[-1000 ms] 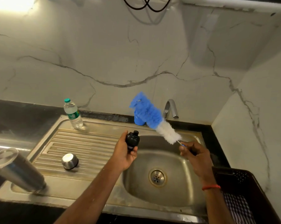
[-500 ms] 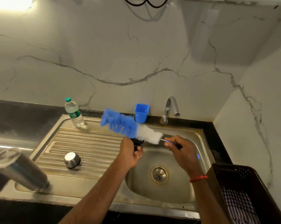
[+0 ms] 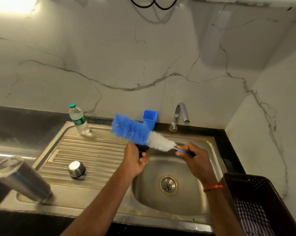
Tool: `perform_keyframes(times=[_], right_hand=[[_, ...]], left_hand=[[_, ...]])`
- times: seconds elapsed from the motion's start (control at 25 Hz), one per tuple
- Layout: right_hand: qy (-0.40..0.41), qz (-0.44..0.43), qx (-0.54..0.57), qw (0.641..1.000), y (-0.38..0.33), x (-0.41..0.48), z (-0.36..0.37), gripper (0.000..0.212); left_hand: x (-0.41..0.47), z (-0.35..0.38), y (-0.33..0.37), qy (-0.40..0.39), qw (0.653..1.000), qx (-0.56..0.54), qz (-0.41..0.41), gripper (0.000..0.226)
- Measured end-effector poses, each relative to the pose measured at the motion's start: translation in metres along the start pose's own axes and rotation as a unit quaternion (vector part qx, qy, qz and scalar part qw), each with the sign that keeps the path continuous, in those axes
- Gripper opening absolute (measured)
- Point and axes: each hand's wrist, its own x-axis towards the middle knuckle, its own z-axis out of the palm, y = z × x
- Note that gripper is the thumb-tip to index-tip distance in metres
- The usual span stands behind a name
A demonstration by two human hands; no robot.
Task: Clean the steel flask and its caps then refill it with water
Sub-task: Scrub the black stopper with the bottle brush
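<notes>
L hand (image 3: 135,159) fingers curled tight round small black flask cap (image 3: 142,149) above sink basin (image 3: 191,200); R hand (image 3: 194,160) pinches thin handle of blue-and-white bristle bottle brush (image 3: 137,132), bristles touching cap. Steel flask (image 3: 23,180) tilted at 9 o'clock on drainboard, round steel cap (image 3: 76,169) nearby.

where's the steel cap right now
The steel cap sits on the ribbed drainboard left of the sink basin, between the flask and the left hand.

Small black flask cap (image 3: 142,150) mostly hidden behind left hand (image 3: 135,159) and blue-and-white bristle brush (image 3: 140,134). Dark plastic basket (image 3: 262,193) cut off by frame edge.
</notes>
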Motion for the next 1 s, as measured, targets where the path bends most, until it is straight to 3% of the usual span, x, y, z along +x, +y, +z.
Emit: perform_keyframes(times=[0.16, 0.32, 0.52, 0.72, 0.88, 1.0], right_hand=[[0.023, 0.046, 0.006, 0.999, 0.019, -0.015, -0.017, 0.008], [0.001, -0.020, -0.010, 1.000, -0.007, 0.001, 0.004, 0.007], [0.027, 0.064, 0.009, 0.998, 0.028, -0.025, -0.022, 0.010], [0.004, 0.005, -0.011, 1.000, 0.001, -0.005, 0.002, 0.013], [0.042, 0.046, 0.014, 0.998, 0.026, -0.019, -0.017, 0.025], [0.021, 0.019, 0.002, 1.000, 0.013, -0.013, -0.007, 0.021]], left_hand=[[-0.005, -0.001, 0.007, -0.003, 1.000, 0.006, 0.018, 0.033], [-0.004, 0.003, -0.002, 0.004, 1.000, 0.017, -0.011, 0.032], [-0.006, -0.008, 0.006, -0.019, 1.000, 0.009, 0.006, 0.034], [-0.007, -0.002, -0.001, -0.028, 0.999, 0.017, -0.020, 0.036], [-0.009, -0.007, 0.008, -0.059, 0.998, -0.008, -0.019, 0.043], [-0.006, -0.006, -0.001, -0.061, 0.998, -0.009, -0.022, 0.048]])
